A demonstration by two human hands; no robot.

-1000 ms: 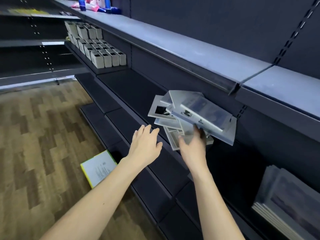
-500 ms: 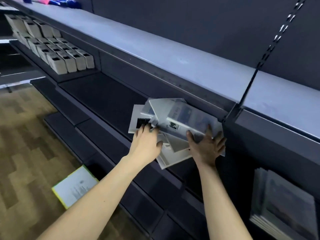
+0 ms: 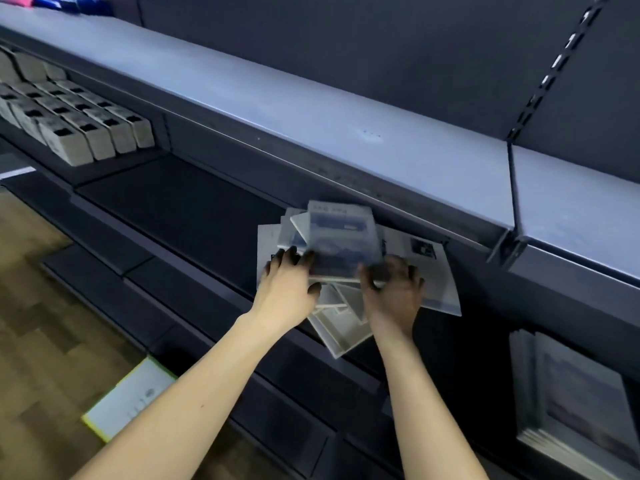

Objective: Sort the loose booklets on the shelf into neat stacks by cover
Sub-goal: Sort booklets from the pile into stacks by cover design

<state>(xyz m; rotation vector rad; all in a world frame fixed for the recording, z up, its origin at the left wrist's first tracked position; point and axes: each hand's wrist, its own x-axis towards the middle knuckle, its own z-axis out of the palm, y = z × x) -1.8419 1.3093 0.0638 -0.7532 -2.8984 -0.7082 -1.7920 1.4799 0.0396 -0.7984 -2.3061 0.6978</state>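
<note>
A loose, fanned pile of grey and white booklets (image 3: 341,237) lies on the dark middle shelf (image 3: 180,202), partly under the shelf above. Its top booklet has a blue-grey cover. My left hand (image 3: 289,282) holds the pile's left side, fingers over the covers. My right hand (image 3: 393,289) grips the right side of the top booklets, thumb on the blue cover. One white booklet (image 3: 341,327) sticks out over the shelf's front edge between my hands.
A neat stack of booklets (image 3: 575,403) lies on the lower shelf at right. Rows of grey boxes (image 3: 79,123) fill the shelf at far left. A white, yellow-edged booklet (image 3: 131,396) lies on the wooden floor. The upper shelf (image 3: 311,112) overhangs the pile.
The loose pile has gone from being held in the air in my right hand to lying on the middle shelf. My left hand reached in and took the pile's left side.
</note>
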